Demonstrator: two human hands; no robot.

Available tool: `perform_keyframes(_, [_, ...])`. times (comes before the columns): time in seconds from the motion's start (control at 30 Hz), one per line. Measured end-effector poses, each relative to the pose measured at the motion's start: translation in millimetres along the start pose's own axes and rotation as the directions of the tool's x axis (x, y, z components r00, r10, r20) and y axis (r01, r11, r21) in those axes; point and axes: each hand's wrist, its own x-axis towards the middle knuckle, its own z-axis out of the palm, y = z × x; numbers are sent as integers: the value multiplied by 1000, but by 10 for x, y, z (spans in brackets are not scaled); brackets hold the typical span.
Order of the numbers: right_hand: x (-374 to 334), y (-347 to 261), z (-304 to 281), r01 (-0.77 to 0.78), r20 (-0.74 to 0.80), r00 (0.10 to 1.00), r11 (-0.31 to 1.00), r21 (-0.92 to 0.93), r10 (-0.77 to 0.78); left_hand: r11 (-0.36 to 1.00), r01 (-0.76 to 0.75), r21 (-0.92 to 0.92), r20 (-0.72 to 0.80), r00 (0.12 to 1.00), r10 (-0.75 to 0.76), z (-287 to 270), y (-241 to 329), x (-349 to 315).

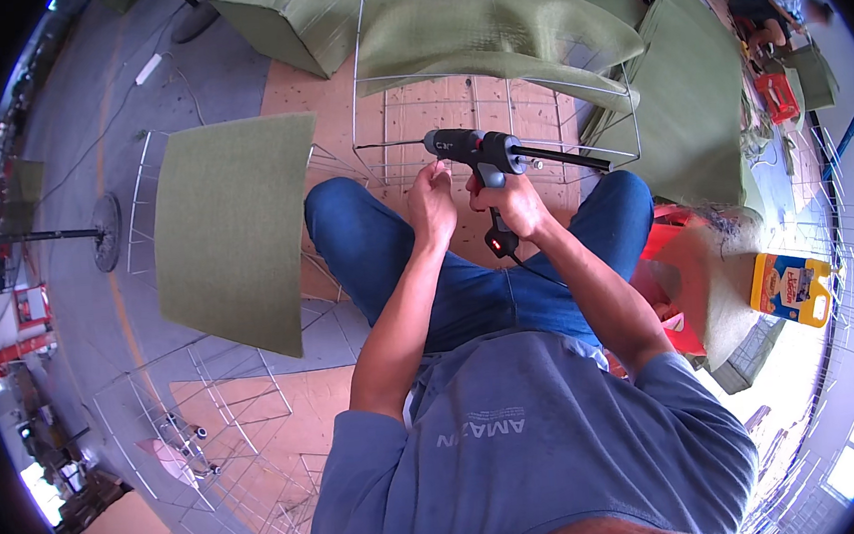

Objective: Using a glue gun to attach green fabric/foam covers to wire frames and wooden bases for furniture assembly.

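A black and grey glue gun (483,149) is level in front of me, its thin nozzle pointing left and a black glue stick (564,158) jutting from its rear. My right hand (515,207) is wrapped round its handle. Just under the front of the barrel, my left hand (431,208) is closed with fingertips pinched; whatever they hold is too small to name. Beyond both hands stands a metal wire frame (475,113), with green woven fabric (489,33) draped over its top. The nozzle lies close to the frame's left lower corner.
A green fabric-covered panel (229,232) on wires stands at my left. Bare wire frames (249,422) lie behind it. At right are a yellow jug (792,288), a red crate (671,248) and green fabric sheets (689,96). Another person (778,8) sits at the far right.
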Motion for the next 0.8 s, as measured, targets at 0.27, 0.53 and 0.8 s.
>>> perform_keyframes(0.27, [-152, 52, -174, -5, -32, 999, 1000, 13, 6, 998, -44, 37, 3, 999, 44, 181, -4, -80])
perform_keyframes(0.53, [-330, 42, -371, -11, -66, 998, 1000, 13, 12, 998, -5, 67, 97, 995, -2, 382, 98, -170])
perform_keyframes(0.8, [-467, 73, -538, 11, -131, 991, 1000, 14, -9, 997, -23, 75, 164, 986, 11, 592, 40, -169])
